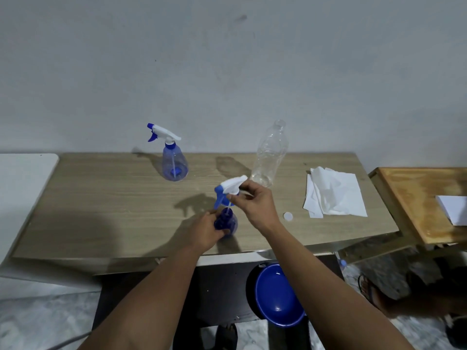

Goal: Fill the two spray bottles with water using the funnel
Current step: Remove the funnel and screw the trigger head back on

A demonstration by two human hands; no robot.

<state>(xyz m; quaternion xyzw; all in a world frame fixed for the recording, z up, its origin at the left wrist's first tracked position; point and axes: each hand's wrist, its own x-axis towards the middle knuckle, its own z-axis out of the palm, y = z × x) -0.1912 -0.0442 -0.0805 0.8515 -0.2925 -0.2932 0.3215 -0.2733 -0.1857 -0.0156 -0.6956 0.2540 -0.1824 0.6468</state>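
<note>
Fingers [233, 197]: right hand [255, 205] pinching trigger head [231, 185], lifted above near spray bottle [227, 222]; left hand [206, 231] wrapped round its body.
Near spray bottle: upright near table [101, 210] front edge.
White cap [287, 216]: right of hands.
Napkins [333, 193]: farther right.
Clear bottle [270, 155]: uncapped, behind.
Second spray bottle [174, 157]: back left, capped.

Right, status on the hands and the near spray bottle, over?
Left hand grips near bottle. Right hand holds sprayer head, lifted off neck, tube still inside. Nothing in the way; no funnel seen.
</note>
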